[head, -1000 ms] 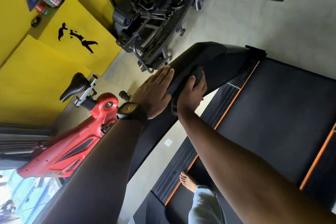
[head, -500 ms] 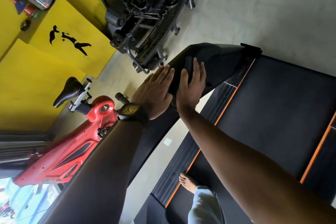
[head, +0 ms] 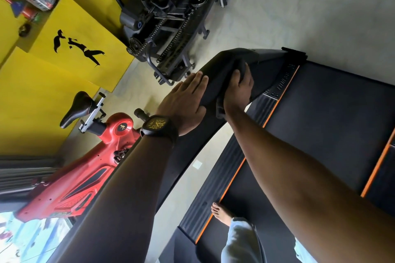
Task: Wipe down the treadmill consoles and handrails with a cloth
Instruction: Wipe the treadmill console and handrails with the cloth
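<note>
Wiping scene centred on the black curved treadmill handrail (head: 269,64). Beyond the handrail stands a black chain-driven machine (head: 171,17) on the pale floor (head: 277,17); beside the handrail on the left-hand side, a red exercise bike (head: 85,177) with a black saddle (head: 77,107), backed by a yellow wall (head: 42,96) bearing a black figure silhouette (head: 79,47). On the other side of the handrail lies the treadmill belt (head: 331,113), edged in orange, with a bare foot (head: 220,211) at its side rail. Nothing hides the hands. The left hand (head: 183,100), wearing a dark watch (head: 159,127), lies flat on the handrail, fingers straight, grip released. The right hand (head: 239,89) is clenched over the dark cloth (head: 220,109), pressing it against the handrail just beside the left hand. Lettering on the side rail (head: 280,83) is too blurred to read
</note>
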`<state>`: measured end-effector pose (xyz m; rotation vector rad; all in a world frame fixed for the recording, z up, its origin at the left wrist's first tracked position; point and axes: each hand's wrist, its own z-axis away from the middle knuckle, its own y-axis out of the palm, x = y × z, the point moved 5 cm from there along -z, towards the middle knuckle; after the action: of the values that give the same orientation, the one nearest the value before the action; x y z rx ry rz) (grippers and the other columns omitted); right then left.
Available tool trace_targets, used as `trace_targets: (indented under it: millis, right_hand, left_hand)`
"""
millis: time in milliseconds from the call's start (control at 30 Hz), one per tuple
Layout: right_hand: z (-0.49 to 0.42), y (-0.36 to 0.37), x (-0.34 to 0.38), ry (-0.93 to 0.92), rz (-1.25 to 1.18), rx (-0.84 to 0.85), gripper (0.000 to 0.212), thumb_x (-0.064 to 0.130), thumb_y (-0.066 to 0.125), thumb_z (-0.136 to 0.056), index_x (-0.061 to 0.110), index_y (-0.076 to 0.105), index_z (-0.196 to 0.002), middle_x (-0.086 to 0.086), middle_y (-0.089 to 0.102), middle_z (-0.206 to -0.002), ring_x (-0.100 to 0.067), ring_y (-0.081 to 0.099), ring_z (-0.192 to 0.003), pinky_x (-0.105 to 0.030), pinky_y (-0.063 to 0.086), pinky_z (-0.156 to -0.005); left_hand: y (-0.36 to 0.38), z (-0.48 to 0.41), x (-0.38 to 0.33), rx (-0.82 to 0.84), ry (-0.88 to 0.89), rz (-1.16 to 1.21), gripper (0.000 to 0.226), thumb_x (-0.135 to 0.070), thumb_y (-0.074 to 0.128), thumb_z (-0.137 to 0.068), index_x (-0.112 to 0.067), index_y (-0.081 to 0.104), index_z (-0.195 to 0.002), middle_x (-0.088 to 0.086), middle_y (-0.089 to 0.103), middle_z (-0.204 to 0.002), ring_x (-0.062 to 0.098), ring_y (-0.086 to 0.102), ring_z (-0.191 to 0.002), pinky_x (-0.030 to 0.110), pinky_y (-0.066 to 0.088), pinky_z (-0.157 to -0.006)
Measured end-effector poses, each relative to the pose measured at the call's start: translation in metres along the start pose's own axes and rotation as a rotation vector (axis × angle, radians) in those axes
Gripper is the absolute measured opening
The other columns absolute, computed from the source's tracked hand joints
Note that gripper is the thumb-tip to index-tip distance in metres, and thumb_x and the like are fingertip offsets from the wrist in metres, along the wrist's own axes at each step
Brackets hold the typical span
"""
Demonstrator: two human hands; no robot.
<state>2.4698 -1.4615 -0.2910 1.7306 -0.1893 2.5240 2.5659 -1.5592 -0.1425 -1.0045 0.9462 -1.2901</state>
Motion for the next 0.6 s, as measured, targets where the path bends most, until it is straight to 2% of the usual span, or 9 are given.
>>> trace_targets:
  millis: [33,67,167,233,333,433,467,500,600]
  right_hand:
    - [0.001,0.000,-0.007,0.103,-0.020,0.005,0.048,0.037,0.038,-0.107,0.029,0.042,-0.154,-0.005,0.039,-0.159,-0.029,0.043,-0.141,-0.040,0.033,-0.112]
    - [0.006,0.000,-0.006,0.113,-0.008,0.002,0.048,0.036,0.037,-0.107,0.029,0.040,-0.155,-0.006,0.038,-0.159,-0.029,0.042,-0.141,-0.041,0.033,-0.112]
    - [0.021,0.005,0.021,-0.260,0.063,-0.026,0.046,0.032,0.043,-0.103,0.023,0.053,-0.147,-0.009,0.044,-0.156,-0.027,0.041,-0.143,-0.046,0.032,-0.117]
    - [0.012,0.010,0.028,-0.380,0.111,-0.034,0.045,0.032,0.045,-0.100,0.022,0.060,-0.141,-0.008,0.049,-0.152,-0.024,0.042,-0.143,-0.048,0.031,-0.118]
    - [-0.011,0.005,0.016,-0.227,0.046,-0.045,0.047,0.038,0.042,-0.100,0.028,0.056,-0.144,-0.002,0.048,-0.153,-0.021,0.045,-0.140,-0.044,0.034,-0.115]
    - [-0.015,0.004,-0.012,0.135,-0.039,-0.035,0.050,0.043,0.036,-0.105,0.033,0.043,-0.153,-0.003,0.040,-0.157,-0.026,0.043,-0.140,-0.041,0.033,-0.114]
    - [-0.005,0.007,-0.018,0.180,-0.045,-0.031,0.052,0.046,0.034,-0.104,0.034,0.040,-0.154,-0.003,0.039,-0.158,-0.028,0.043,-0.141,-0.042,0.033,-0.116]
    - [0.006,0.009,-0.020,0.164,-0.046,-0.031,0.055,0.048,0.033,-0.101,0.034,0.040,-0.154,-0.003,0.038,-0.159,-0.027,0.042,-0.141,-0.043,0.032,-0.116]
    - [0.025,0.010,-0.012,-0.081,-0.066,-0.036,0.053,0.041,0.036,-0.102,0.029,0.044,-0.152,-0.003,0.037,-0.160,-0.019,0.036,-0.146,-0.037,0.027,-0.118]
  left_hand:
    - [0.001,-0.001,0.001,0.005,0.000,0.002,0.071,-0.031,0.038,-0.101,-0.020,0.001,-0.160,0.001,-0.002,-0.168,0.015,-0.002,-0.154,0.032,0.003,-0.124]
    - [0.001,-0.001,0.001,0.012,0.000,0.004,0.071,-0.031,0.038,-0.101,-0.020,0.001,-0.160,0.002,-0.002,-0.168,0.016,-0.002,-0.154,0.034,0.005,-0.125]
    - [0.002,-0.001,0.002,0.015,0.011,-0.002,0.071,-0.031,0.038,-0.101,-0.019,0.001,-0.160,0.002,-0.002,-0.168,0.015,-0.002,-0.154,0.032,0.003,-0.125]
    - [0.001,-0.002,0.002,0.010,0.013,0.001,0.071,-0.031,0.037,-0.101,-0.020,0.001,-0.160,0.002,-0.002,-0.168,0.015,-0.003,-0.154,0.029,0.001,-0.123]
    - [0.001,-0.002,0.001,0.012,0.001,0.012,0.072,-0.030,0.038,-0.100,-0.020,0.000,-0.160,0.000,-0.002,-0.168,0.015,-0.003,-0.154,0.028,-0.001,-0.120]
    - [0.002,-0.003,0.001,0.012,0.003,0.019,0.072,-0.030,0.038,-0.100,-0.021,0.001,-0.160,0.000,-0.002,-0.168,0.015,-0.002,-0.154,0.032,0.003,-0.124]
    - [0.002,-0.003,0.002,0.012,0.006,0.017,0.071,-0.030,0.038,-0.100,-0.020,0.002,-0.160,0.001,-0.001,-0.168,0.015,-0.001,-0.154,0.033,0.004,-0.125]
    - [0.002,-0.003,0.002,0.012,0.008,0.013,0.071,-0.030,0.038,-0.100,-0.020,0.002,-0.160,0.002,-0.001,-0.168,0.016,0.000,-0.154,0.034,0.005,-0.125]
    - [0.003,-0.004,0.002,0.014,0.020,0.003,0.071,-0.030,0.038,-0.099,-0.019,0.004,-0.161,0.003,0.001,-0.168,0.017,0.001,-0.155,0.036,0.009,-0.126]
